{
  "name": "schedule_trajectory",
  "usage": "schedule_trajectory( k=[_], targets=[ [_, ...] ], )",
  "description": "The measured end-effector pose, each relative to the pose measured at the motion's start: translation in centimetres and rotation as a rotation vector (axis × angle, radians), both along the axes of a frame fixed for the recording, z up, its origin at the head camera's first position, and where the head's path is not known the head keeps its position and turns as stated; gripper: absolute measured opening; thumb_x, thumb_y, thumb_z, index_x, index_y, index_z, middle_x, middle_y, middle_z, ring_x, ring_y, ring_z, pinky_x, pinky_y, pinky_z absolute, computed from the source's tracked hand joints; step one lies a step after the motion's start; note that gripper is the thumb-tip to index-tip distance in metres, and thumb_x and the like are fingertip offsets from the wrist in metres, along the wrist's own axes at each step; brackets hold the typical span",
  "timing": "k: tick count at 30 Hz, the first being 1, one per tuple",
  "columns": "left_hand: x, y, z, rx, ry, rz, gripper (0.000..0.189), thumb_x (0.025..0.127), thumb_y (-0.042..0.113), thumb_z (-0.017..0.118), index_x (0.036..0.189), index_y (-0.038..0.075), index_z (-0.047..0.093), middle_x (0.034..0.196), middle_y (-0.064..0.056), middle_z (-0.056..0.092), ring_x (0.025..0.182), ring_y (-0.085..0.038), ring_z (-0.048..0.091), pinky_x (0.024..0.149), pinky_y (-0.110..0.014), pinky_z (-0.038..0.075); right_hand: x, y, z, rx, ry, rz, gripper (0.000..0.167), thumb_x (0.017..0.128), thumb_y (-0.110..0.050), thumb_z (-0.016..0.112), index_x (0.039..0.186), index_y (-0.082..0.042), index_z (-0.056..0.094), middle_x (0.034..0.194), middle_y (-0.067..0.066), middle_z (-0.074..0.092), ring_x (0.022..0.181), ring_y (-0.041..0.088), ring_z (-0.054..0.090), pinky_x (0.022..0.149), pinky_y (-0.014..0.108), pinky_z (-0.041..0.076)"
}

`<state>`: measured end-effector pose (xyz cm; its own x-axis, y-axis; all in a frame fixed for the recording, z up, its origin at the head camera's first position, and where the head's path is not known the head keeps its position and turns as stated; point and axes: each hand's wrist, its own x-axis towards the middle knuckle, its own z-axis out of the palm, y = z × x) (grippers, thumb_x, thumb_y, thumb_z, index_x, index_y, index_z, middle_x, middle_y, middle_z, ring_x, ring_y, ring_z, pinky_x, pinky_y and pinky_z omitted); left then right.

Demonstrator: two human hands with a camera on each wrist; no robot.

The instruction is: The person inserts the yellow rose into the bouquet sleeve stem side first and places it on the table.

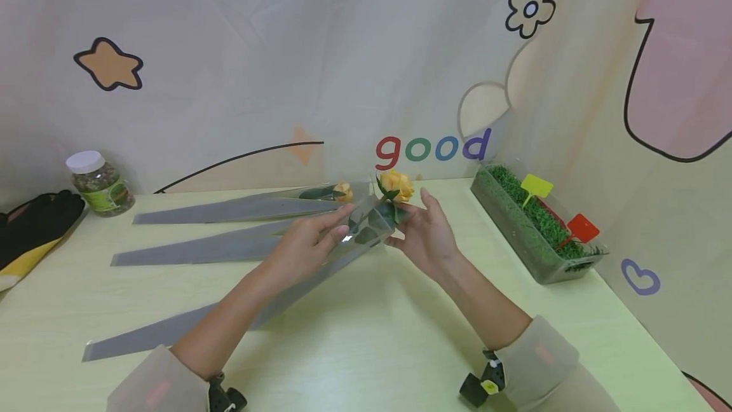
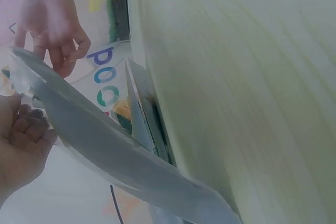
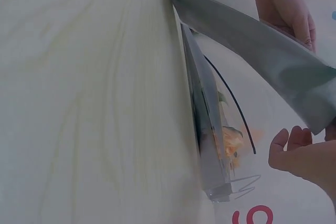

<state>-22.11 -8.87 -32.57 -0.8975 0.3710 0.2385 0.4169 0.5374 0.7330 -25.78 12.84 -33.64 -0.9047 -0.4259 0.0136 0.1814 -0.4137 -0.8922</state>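
A yellow artificial-looking rose with green leaves pokes out of the top of a flower sleeve, clear in front and grey behind. My left hand grips the sleeve near its wide end, fingers curled on the clear film. The sleeve slants up to the right, its narrow end low at the table's left. Beside the mouth, my right hand has loosely bent, spread fingers, its fingertips right at the leaves and film edge. Behind lie two more grey-backed sleeves; the farthest sleeve holds another yellow rose.
On the right stands a clear planter box of green grass, with a yellow sign and a red sign. A white-lidded jar and a black-and-yellow cloth item are at the far left. A printed curtain backs the table.
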Motion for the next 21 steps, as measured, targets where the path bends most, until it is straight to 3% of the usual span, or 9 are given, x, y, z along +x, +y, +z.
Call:
schedule_trajectory(
  k=[1,4,6,10,14,17,21],
  targets=[
    [-0.03,-0.01,-0.02,-0.001,0.001,-0.001,0.043,0.097,0.024,0.049,0.140,0.020,0.043,0.137,-0.004,0.044,0.091,-0.018,0.057,0.080,-0.036,0.042,0.01,0.04,-0.01,-0.001,-0.007,0.024,0.063,0.098,-0.049,0.014,0.132,-0.006,0.046,0.122,0.008,0.048,0.119,0.024,0.032,0.098,0.052,0.023],
    [-0.05,-0.02,0.00,-0.002,0.005,0.000,0.043,0.097,0.024,0.049,0.139,0.019,0.044,0.137,-0.004,0.045,0.089,-0.018,0.056,0.080,-0.036,0.042,0.02,0.09,-0.12,-0.001,-0.039,0.060,0.079,0.093,-0.063,0.011,0.141,-0.006,0.036,0.131,0.009,0.042,0.129,0.027,0.024,0.104,0.058,0.013],
    [-0.08,0.00,0.00,-0.001,0.002,-0.001,0.043,0.097,0.024,0.049,0.139,0.018,0.044,0.136,-0.004,0.046,0.089,-0.019,0.056,0.079,-0.036,0.042,-0.02,0.04,-0.16,-0.005,-0.055,0.051,0.070,0.095,-0.060,0.014,0.139,-0.013,0.041,0.135,0.009,0.039,0.132,0.027,0.020,0.105,0.059,0.010],
    [-0.15,0.06,-0.06,-0.001,0.012,-0.003,0.043,0.097,0.024,0.050,0.139,0.018,0.044,0.136,-0.005,0.046,0.100,-0.018,0.055,0.082,-0.037,0.043,-0.12,-0.03,-0.12,0.004,-0.058,0.009,0.051,0.100,-0.045,0.020,0.117,-0.021,0.061,0.139,0.006,0.034,0.131,0.027,0.020,0.103,0.061,0.011],
    [-0.16,0.07,0.00,0.001,0.009,-0.002,0.043,0.096,0.023,0.051,0.139,0.018,0.044,0.136,-0.005,0.045,0.117,-0.019,0.049,0.091,-0.041,0.043,-0.25,0.00,-0.10,0.009,-0.042,-0.004,0.054,0.101,-0.037,0.022,0.095,-0.021,0.073,0.144,0.005,0.026,0.129,0.027,0.020,0.103,0.061,0.012],
    [-0.11,0.11,0.09,0.003,-0.004,0.002,0.043,0.096,0.022,0.051,0.139,0.019,0.044,0.137,-0.004,0.044,0.117,-0.019,0.050,0.091,-0.040,0.043,-0.27,0.11,-0.21,0.015,-0.042,-0.014,0.051,0.101,-0.036,0.023,0.097,-0.021,0.071,0.139,0.005,0.030,0.125,0.026,0.024,0.102,0.059,0.016],
    [-0.12,0.17,0.12,-0.003,-0.016,0.004,0.044,0.097,0.022,0.050,0.140,0.020,0.043,0.138,-0.004,0.044,0.096,-0.019,0.057,0.082,-0.037,0.043,-0.26,0.22,-0.45,0.038,-0.051,-0.037,0.039,0.101,-0.037,0.025,0.116,-0.021,0.058,0.127,0.005,0.039,0.117,0.023,0.031,0.097,0.051,0.025]
  ],
)
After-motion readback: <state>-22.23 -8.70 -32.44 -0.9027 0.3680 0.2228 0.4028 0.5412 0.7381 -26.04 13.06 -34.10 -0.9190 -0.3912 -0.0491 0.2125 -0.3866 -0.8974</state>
